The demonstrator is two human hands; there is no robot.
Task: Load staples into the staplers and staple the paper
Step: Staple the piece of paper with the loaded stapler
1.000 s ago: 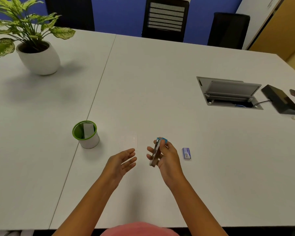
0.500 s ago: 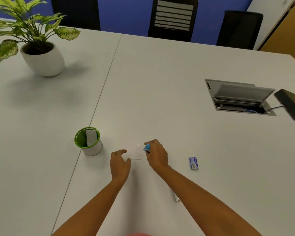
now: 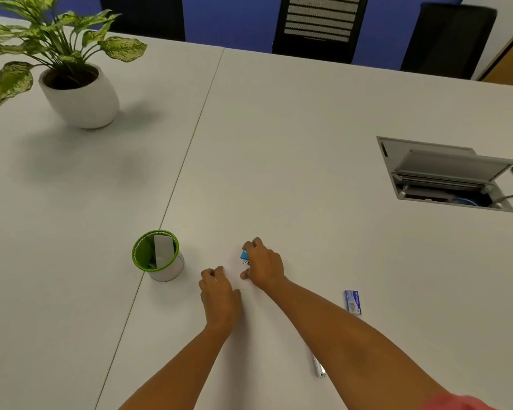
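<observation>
My right hand (image 3: 262,266) presses down on a small blue stapler (image 3: 244,255), of which only the blue end and a bit of metal show. The stapler sits on a small white sheet of paper (image 3: 234,273), barely visible against the white table. My left hand (image 3: 218,288) rests with curled fingers on the paper's near left edge. A blue-and-white staple box (image 3: 353,301) lies on the table to the right of my right forearm. A thin silvery strip (image 3: 319,366) lies beside that forearm; what it is cannot be told.
A green-rimmed white cup (image 3: 157,255) holding a grey card stands left of my hands. A potted plant (image 3: 74,84) is at the far left. An open cable hatch (image 3: 444,176) sits at the right. Chairs (image 3: 317,25) line the table's far side.
My right hand brought the stapler from mid-air down onto the paper. My left hand turned palm down and settled on the paper's edge.
</observation>
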